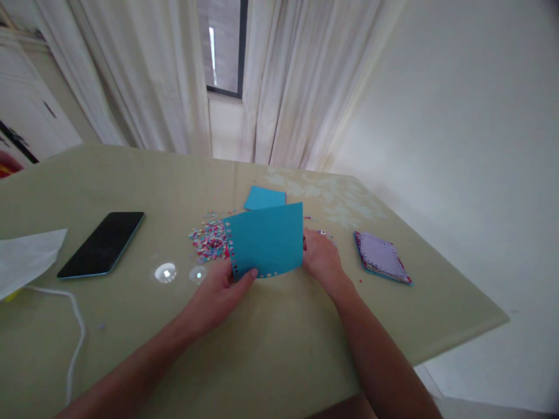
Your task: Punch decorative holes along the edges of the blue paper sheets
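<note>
A blue sheet of card [266, 241] is held up, tilted, over the middle of the table. Small punched holes run down its left edge and along part of its bottom edge. My left hand [225, 285] pinches its lower left corner, thumb in front. At the card's right edge, my right hand [322, 253] is closed, its fingers partly hidden behind the card. Something small and dark shows at those fingers, too little to name. Beyond the card lies more blue card [265, 198]. A heap of colourful paper dots [209, 240] lies to the left.
A stack of hole-edged cards [382, 256], lilac on top, sits at the right. On the left are a black phone [103, 244], white paper [30, 256] and a white cable [77, 331]. The table's [458, 314] right edge runs near the wall. Curtains [148, 75] hang behind.
</note>
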Demonstrator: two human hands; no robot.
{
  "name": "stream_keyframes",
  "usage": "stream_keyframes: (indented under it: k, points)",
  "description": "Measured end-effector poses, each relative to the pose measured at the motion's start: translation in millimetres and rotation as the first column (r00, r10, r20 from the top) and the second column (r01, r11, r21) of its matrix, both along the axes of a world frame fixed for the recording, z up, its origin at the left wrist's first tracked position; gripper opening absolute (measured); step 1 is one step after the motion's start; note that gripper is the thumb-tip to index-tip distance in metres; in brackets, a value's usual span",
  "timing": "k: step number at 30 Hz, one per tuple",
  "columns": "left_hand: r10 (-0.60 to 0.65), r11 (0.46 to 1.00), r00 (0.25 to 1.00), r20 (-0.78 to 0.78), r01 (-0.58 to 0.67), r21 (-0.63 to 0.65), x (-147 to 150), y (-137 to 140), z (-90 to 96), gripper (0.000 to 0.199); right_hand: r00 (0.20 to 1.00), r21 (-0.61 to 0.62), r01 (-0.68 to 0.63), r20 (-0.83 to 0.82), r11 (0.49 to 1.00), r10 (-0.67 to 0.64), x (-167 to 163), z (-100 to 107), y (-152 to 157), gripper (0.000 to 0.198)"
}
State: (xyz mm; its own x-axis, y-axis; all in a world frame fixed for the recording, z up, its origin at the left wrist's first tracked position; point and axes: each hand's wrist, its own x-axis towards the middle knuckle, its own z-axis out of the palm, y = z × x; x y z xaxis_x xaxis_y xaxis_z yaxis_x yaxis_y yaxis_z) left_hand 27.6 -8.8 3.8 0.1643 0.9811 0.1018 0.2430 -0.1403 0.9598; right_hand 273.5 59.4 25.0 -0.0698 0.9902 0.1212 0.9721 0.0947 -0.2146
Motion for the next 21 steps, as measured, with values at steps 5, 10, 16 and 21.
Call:
stream_keyframes:
  k: [5,10,16,21]
  points:
    - [-0.064,0.992,0.98,-0.186,0.084,0.099,4,-4,-8.8,0.022,0.999,-0.066,-0.051,-0.003,0.997,0.051,-3,2,-6,0.019]
    - [-0.08,0.98,0.962,-0.262,0.124,0.156,7,-10,-5.1,0.023,0.992,-0.058,-0.111,0.047,0.992,0.113,-6,-1,-5,0.015]
    - [-0.014,0.91,0.883,-0.469,0.205,0.36,8,-11,-15.3,0.023,0.985,-0.113,-0.099,0.129,0.989,0.113,-8,0,-3,0.022]
    - [-0.03,0.859,0.753,-0.657,0.355,0.368,11,-13,-19.9,0.031,0.984,-0.109,-0.12,0.117,0.987,0.132,-9,-1,-3,0.024]
